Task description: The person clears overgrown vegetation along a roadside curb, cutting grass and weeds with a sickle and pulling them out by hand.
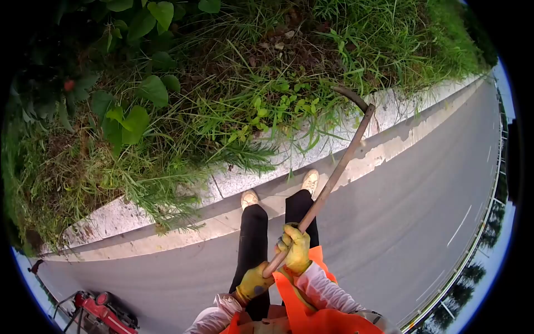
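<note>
A long-handled sickle (340,167) slants up and to the right from my body, its wooden shaft in both hands. Its dark curved blade (350,97) hangs over the grass at the kerb's edge, pointing left. In a yellow work glove, my left hand (254,283) is closed round the butt end of the shaft. My right hand (296,247), gloved alike, grips the shaft a little higher up. Green grass and weeds (283,108) spill over the pale stone kerb (256,181) near the blade.
My shoes (310,181) stand at the foot of the kerb, on the road's edge. Grey asphalt (400,195) stretches behind and to the right. A red machine with wheels (105,312) is at the lower left. Broad-leaved plants (133,119) grow on the bank at the upper left.
</note>
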`<state>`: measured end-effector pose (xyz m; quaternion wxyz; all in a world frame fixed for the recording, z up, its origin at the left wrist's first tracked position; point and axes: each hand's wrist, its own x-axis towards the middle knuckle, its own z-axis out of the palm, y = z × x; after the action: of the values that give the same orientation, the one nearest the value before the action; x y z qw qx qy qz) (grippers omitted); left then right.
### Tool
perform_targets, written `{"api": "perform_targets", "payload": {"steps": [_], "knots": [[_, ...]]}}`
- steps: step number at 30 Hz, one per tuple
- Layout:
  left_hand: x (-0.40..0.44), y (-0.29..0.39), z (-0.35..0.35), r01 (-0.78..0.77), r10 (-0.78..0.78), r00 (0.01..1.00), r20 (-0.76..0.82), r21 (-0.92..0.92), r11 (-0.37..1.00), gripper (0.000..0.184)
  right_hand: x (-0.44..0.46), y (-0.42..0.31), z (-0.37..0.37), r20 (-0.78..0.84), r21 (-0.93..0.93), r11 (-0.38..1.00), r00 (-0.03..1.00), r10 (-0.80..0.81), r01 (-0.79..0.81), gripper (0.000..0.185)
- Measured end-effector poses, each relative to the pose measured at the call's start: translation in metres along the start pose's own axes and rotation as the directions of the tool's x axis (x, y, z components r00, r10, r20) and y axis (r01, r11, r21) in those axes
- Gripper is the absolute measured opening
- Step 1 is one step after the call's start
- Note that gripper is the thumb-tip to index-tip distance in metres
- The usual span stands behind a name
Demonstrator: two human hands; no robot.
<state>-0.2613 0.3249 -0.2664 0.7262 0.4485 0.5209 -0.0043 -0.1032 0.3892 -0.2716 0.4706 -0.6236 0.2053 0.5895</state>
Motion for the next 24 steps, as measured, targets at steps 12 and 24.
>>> {"api": "perform_targets", "payload": {"steps": [12, 24], "knots": [[-0.054, -0.032, 0.069, 0.58, -0.099, 0.815, 0.571, -0.803, 0.137, 0.045, -0.01, 0.035, -0.047, 0.036, -0.313, 0.859, 0.899, 0.437, -0.405, 0.01], [0.127, 0.029, 0.018, -0.012, -0.136, 0.963, -0.233, -0.54, 0.842, 0.014, 0.156, -0.037, 0.051, 0.219, -0.334, 0.941, 0.975, 0.02, 0.056, 0.015]]}}
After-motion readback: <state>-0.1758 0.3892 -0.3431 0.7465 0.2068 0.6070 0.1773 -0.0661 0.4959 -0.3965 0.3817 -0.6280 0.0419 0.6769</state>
